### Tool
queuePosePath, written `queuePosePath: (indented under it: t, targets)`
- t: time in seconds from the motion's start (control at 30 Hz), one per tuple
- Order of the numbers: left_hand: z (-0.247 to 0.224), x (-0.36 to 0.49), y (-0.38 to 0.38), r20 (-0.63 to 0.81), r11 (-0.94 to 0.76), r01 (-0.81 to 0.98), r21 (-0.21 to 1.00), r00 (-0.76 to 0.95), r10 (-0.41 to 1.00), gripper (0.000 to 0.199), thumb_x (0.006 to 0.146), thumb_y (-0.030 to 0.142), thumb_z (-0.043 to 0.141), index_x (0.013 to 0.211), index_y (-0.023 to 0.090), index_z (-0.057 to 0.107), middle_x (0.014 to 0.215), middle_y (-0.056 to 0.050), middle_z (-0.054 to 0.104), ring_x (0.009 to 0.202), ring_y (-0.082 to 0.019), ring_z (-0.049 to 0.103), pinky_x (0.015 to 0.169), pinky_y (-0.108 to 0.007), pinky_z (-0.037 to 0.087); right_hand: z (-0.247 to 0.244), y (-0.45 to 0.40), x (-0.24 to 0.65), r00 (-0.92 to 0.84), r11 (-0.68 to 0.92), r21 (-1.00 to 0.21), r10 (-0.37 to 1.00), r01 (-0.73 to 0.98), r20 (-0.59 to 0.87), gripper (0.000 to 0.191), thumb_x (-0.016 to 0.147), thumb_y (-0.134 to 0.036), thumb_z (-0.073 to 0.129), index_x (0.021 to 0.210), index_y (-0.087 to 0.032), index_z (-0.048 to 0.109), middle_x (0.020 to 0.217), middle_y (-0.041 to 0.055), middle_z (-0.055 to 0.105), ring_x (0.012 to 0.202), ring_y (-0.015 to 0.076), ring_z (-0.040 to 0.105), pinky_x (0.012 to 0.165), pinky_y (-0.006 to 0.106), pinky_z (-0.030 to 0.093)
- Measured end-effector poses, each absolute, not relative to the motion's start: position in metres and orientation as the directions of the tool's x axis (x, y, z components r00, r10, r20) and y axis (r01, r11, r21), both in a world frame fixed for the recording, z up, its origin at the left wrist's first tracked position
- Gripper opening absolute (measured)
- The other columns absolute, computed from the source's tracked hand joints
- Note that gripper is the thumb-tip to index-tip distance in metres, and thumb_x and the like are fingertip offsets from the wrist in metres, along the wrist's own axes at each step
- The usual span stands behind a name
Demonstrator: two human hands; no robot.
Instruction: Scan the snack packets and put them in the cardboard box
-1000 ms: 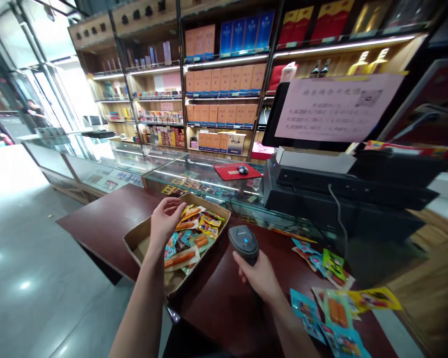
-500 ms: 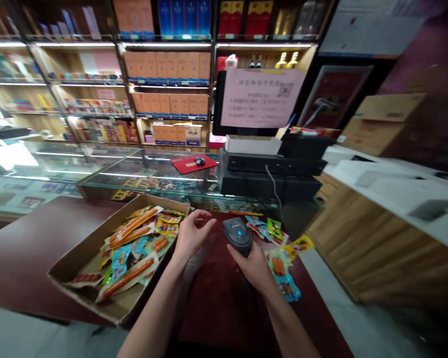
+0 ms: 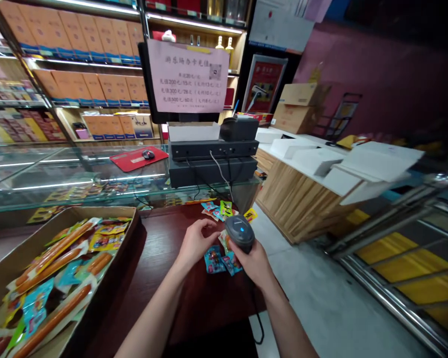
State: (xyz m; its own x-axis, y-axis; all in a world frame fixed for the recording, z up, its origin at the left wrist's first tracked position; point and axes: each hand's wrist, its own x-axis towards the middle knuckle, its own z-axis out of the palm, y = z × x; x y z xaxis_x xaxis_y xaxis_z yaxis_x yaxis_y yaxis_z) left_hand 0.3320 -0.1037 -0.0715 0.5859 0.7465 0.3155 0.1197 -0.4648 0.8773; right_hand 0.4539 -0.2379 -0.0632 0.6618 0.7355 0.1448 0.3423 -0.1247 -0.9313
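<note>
My right hand [image 3: 254, 261] is wrapped round a dark barcode scanner [image 3: 241, 231] with a small blue light on top. My left hand [image 3: 198, 242] hovers left of the scanner, its fingers loosely curled and a gap between thumb and fingertips; nothing shows in it. Just beneath it on the dark red table [image 3: 160, 248] lies a blue snack packet [image 3: 213, 259], beside a second blue packet [image 3: 231, 263]. The scanner partly covers a sausage packet. Farther back is a small pile of packets, with a green packet [image 3: 226, 208] on top.
A cardboard box [image 3: 134, 219] of sausages and snack packets stands at the left. Behind the table are a glass counter [image 3: 142, 186], a red mouse pad [image 3: 125, 160] and a monitor with a paper sign [image 3: 188, 79]. A wood-sided counter [image 3: 291, 199] and metal railing [image 3: 381, 288] are at right.
The view has turned right, so the box sits farther left. Both hands now are over the packets on the table's right side; my left hand has moved away from the box.
</note>
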Motion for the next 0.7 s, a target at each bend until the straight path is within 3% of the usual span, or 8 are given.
queuePosePath:
  t: [0.13, 0.23, 0.5, 0.7]
  targets:
    - [-0.084, 0.332, -0.106, 0.178, -0.562, 0.293, 0.773, 0.751, 0.636, 0.036, 0.055, 0.018, 0.078, 0.090, 0.024, 0.072, 0.086, -0.006, 0.068, 0.084, -0.024, 0.062, 0.077, -0.031, 0.045, -0.070, -0.249, 0.459, 0.673, -0.125, -0.948, 0.731, 0.291, 0.111, 0.042, 0.074, -0.052, 0.067, 0.098, -0.018, 0.067, 0.058, 0.0029, 0.066, 0.050, 0.0204, 0.061, 0.045, 0.030, 0.048]
    - [-0.094, 0.330, -0.106, 0.068, -0.550, 0.385, 0.741, 0.772, 0.632, 0.033, 0.047, 0.014, 0.080, 0.077, 0.025, 0.071, 0.079, -0.004, 0.068, 0.079, -0.024, 0.063, 0.074, -0.029, 0.045, -0.076, -0.255, 0.457, 0.673, -0.121, -0.953, 0.732, 0.277, 0.102, 0.038, 0.074, -0.052, 0.068, 0.092, -0.019, 0.067, 0.053, 0.0014, 0.063, 0.047, 0.0198, 0.059, 0.044, 0.030, 0.048]
    - [-0.108, 0.298, -0.083, -0.030, -0.480, 0.529, 0.700, 0.694, 0.720, 0.021, 0.056, 0.018, 0.077, 0.071, 0.020, 0.063, 0.069, -0.001, 0.066, 0.063, -0.017, 0.058, 0.058, -0.024, 0.037, -0.081, -0.260, 0.434, 0.618, -0.160, -0.946, 0.784, 0.282, 0.051, 0.031, 0.077, -0.050, 0.065, 0.080, -0.019, 0.060, 0.050, -0.0009, 0.059, 0.039, 0.0159, 0.055, 0.038, 0.026, 0.044]
    - [-0.113, 0.252, -0.052, 0.057, -0.287, 0.444, 0.849, 0.463, 0.885, 0.022, 0.059, 0.018, 0.074, 0.070, 0.020, 0.055, 0.062, 0.003, 0.062, 0.058, -0.013, 0.056, 0.053, -0.021, 0.038, -0.072, -0.234, 0.411, 0.549, -0.136, -0.952, 0.835, 0.275, 0.039, 0.031, 0.076, -0.051, 0.066, 0.080, -0.021, 0.056, 0.047, -0.0035, 0.057, 0.037, 0.0152, 0.054, 0.039, 0.025, 0.043]
